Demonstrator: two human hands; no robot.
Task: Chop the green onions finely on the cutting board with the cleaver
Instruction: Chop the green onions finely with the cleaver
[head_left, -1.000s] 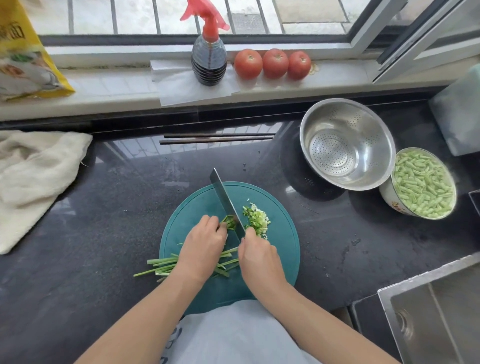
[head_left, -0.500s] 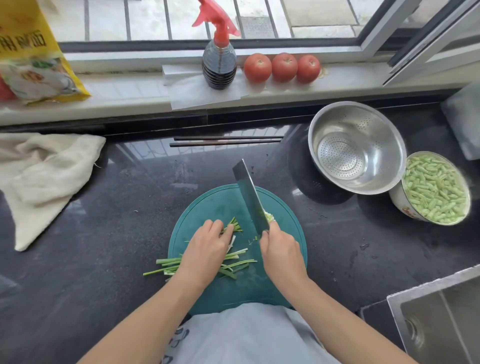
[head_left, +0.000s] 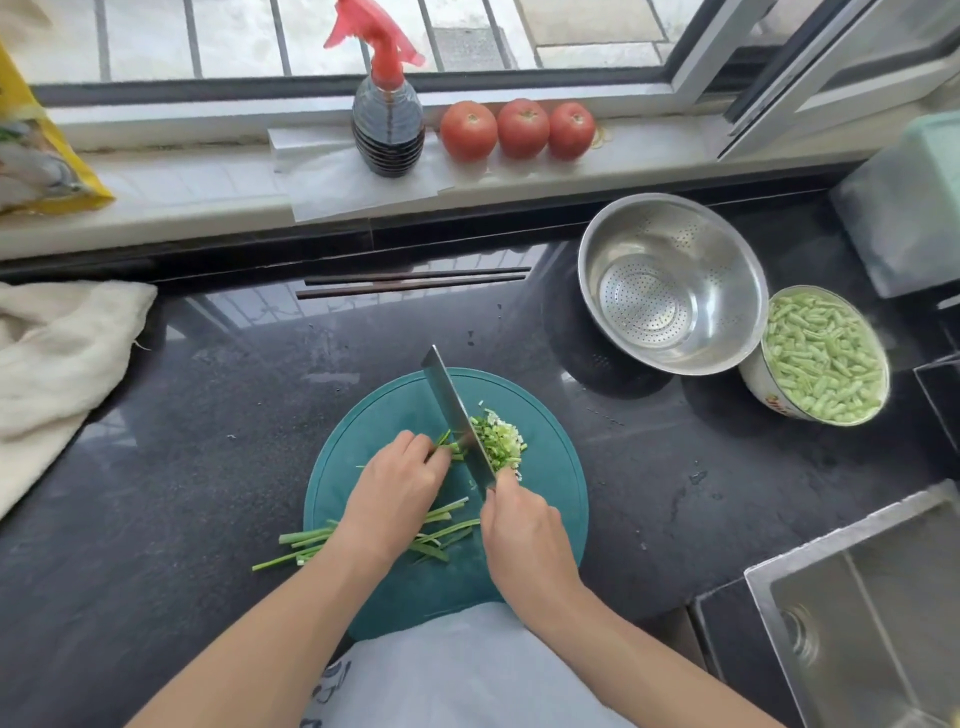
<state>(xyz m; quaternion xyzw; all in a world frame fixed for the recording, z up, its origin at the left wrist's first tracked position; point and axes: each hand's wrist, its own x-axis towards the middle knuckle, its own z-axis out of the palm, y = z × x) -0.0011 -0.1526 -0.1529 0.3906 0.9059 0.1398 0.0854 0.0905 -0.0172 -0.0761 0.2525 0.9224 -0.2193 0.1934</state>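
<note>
Bright daylight is being admitted through the window (head_left: 363, 36) and mirrored as glare on the dark countertop (head_left: 208, 395). Straight lines are being bowed at the edges; focus is being kept sharp.

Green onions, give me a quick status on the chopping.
Right hand grips cleaver, blade down on board. Left hand pins green onions. Chopped pile right of blade; long stalks uncut. Nothing in the way.

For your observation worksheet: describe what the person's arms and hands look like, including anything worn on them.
Both forearms are bare, with no sleeves in view. The left hand and right hand wear no gloves, and no rings, watch or bracelet show. A pale garment with dark markings covers the torso.
</note>
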